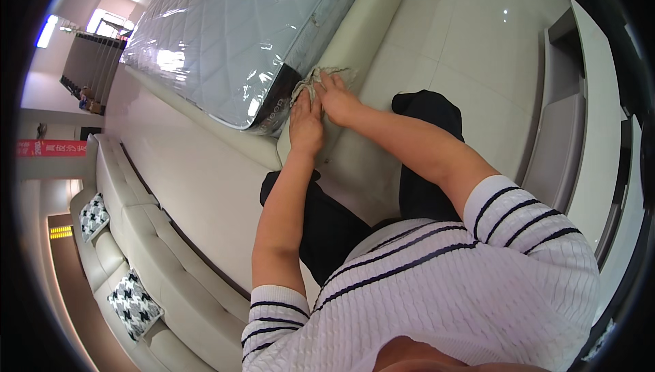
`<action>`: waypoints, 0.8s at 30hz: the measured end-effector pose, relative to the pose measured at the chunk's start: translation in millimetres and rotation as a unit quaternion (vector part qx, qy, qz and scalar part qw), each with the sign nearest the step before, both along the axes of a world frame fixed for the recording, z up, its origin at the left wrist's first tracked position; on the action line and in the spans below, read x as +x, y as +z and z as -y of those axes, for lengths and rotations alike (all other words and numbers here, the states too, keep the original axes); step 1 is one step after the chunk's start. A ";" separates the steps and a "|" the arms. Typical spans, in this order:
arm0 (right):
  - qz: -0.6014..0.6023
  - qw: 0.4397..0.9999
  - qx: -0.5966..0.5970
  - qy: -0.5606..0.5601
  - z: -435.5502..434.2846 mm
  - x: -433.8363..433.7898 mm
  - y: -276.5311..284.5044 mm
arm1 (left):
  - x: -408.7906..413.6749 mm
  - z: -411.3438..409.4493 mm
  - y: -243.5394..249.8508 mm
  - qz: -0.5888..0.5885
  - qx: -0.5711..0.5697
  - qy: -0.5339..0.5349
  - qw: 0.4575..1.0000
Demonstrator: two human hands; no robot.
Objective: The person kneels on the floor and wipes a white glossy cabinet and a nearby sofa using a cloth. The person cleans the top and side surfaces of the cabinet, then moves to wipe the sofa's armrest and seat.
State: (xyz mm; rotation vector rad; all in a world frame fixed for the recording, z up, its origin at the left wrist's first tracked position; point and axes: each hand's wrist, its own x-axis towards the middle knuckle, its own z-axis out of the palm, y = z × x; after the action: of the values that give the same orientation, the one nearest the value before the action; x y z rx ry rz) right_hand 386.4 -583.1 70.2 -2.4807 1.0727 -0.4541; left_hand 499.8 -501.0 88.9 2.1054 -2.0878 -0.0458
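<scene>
Both my hands rest on a crumpled beige cloth [342, 71] at the corner of a cream, leather-look bed frame [353, 29]. My left hand [306, 129] lies along the frame's corner, fingertips on the near edge of the cloth. Beside it, my right hand [335, 100] presses the cloth from above with its fingers. The cloth touches the dark corner band of a plastic-wrapped quilted mattress [225, 39], which lies inside the frame. My palms hide part of the cloth.
My knees, in black trousers [430, 116], are close to the frame. At left stands a beige sofa [169, 249] with houndstooth cushions [134, 305]. A white-topped low cabinet [596, 116] stands on the right. Glossy tiles [424, 29] cover the floor. A red sign [51, 148] bears writing.
</scene>
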 end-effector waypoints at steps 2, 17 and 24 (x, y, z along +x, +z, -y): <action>0.011 1.000 -0.001 0.021 -14.1 -1.7 -1.0 | 3.1 -15.1 4.3 0.006 0.009 0.000 1.000; 0.038 0.990 -0.015 0.138 -87.6 10.7 11.9 | 32.6 -115.6 18.4 -0.001 -0.020 0.006 1.000; 0.100 0.971 -0.118 0.180 -105.1 26.0 6.4 | 51.4 -148.8 20.1 -0.010 -0.043 0.014 0.999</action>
State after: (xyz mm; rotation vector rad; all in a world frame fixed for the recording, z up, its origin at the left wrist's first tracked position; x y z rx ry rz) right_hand 412.4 -478.0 76.6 -2.6847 0.4979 -0.7325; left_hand 551.2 -352.3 109.0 2.0754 -2.0113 0.0248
